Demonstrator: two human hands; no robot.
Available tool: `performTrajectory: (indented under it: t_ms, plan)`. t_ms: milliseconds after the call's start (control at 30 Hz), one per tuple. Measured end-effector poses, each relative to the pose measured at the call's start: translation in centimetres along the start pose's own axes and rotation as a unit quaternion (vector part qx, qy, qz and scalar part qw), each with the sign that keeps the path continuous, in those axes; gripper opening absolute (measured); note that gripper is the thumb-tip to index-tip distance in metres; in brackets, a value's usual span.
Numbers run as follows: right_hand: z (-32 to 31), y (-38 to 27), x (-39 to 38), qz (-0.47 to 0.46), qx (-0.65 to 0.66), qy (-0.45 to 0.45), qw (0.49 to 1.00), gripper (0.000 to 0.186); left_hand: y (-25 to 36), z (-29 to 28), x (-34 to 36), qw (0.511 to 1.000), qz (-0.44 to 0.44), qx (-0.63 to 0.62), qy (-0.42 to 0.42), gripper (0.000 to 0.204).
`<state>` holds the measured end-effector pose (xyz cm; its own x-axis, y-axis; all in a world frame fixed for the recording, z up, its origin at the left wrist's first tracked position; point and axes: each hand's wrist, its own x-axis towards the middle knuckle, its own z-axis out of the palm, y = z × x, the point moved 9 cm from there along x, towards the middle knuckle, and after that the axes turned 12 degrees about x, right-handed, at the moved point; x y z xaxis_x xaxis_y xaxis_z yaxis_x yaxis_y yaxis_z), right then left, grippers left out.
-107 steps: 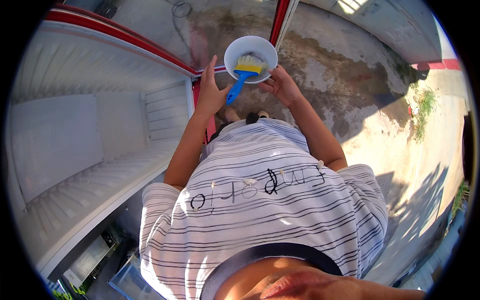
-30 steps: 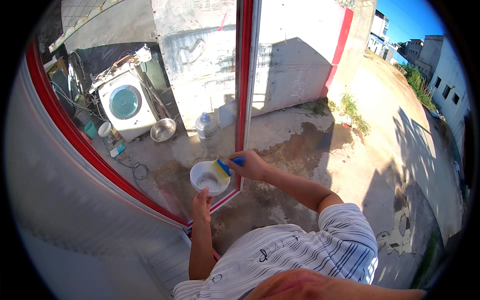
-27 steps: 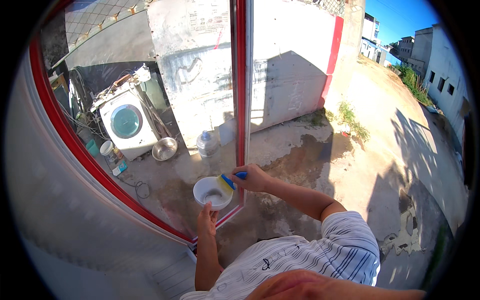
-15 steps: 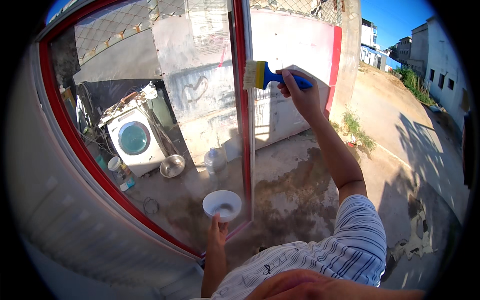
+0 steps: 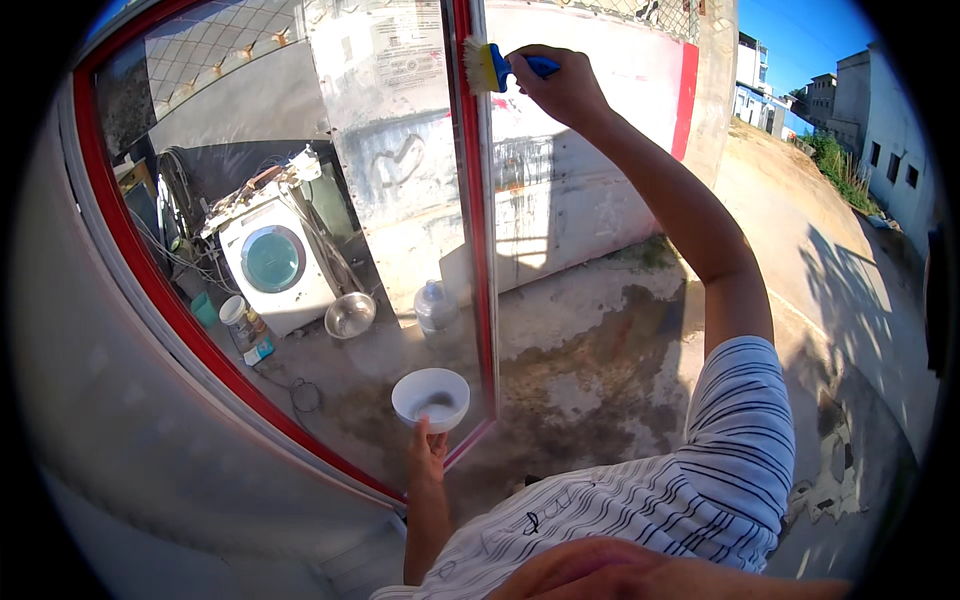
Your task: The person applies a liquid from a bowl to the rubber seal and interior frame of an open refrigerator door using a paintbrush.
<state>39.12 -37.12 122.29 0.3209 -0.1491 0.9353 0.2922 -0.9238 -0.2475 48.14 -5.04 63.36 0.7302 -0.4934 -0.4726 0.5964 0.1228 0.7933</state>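
Observation:
My right hand (image 5: 556, 88), raised on an outstretched arm, grips the blue handle of a paintbrush (image 5: 488, 68) with a yellow band and pale bristles. Its bristles meet the upper part of a red upright frame bar (image 5: 478, 230); whether they press on it or only overlap it, I cannot tell. Lower down, my left hand (image 5: 428, 455) supports a white bowl (image 5: 456, 411) from below, fingers at its near side. Something greyish shows in the bottom of the bowl, perhaps liquid or shadow. The bowl is in front of the glass pane (image 5: 350, 390), near the frame's lower corner.
Beyond the pane are a white front-loading washing machine (image 5: 300, 305), a metal basin (image 5: 350, 315), a clear water jug (image 5: 434, 307) and a white bucket (image 5: 233, 312). A white wall panel (image 5: 600, 130) stands behind the brush. Patchy concrete ground (image 5: 600, 370) extends right, toward buildings (image 5: 880, 110).
My right hand has gone up and to the left, taking the brush higher along the red upright. The bowl in my left hand has shifted slightly up and left.

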Motion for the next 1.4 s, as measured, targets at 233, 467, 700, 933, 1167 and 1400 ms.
performTrajectory:
  t_ms: [233, 467, 700, 933, 1167, 1400]
  plan:
    - [1.5, -2.9, 10.4, -0.072, -0.005, 0.051, 0.996, 0.03, 1.5, -1.4, -2.0, 0.998, 0.013, 0.014, 0.054, 0.064]
    - [6.0, 3.1, 9.0, -0.067, 0.037, 0.054, 0.996, 0.033, -0.2, -2.5, -2.6, 0.999, 0.009, -0.016, 0.042, 0.063]
    - [15.9, 15.2, -12.7, 0.243, 0.105, -0.128, 0.956, 0.032, 0.0, -4.7, -4.2, 0.997, 0.005, -0.024, 0.077, 0.058]
    - [16.3, 10.4, -0.5, 0.017, 0.226, 0.014, 0.974, 0.029, 0.5, -6.5, -3.2, 0.99, -0.002, -0.036, 0.137, 0.064]
    - [23.7, 11.2, -3.6, -0.026, 0.317, 0.034, 0.947, 0.023, 1.5, -5.0, -0.8, 0.977, 0.015, -0.086, 0.197, 0.063]
    - [28.5, 13.3, -4.2, -0.09, 0.293, -0.026, 0.951, 0.019, 4.8, -3.8, 0.7, 0.96, 0.068, -0.096, 0.254, 0.06]
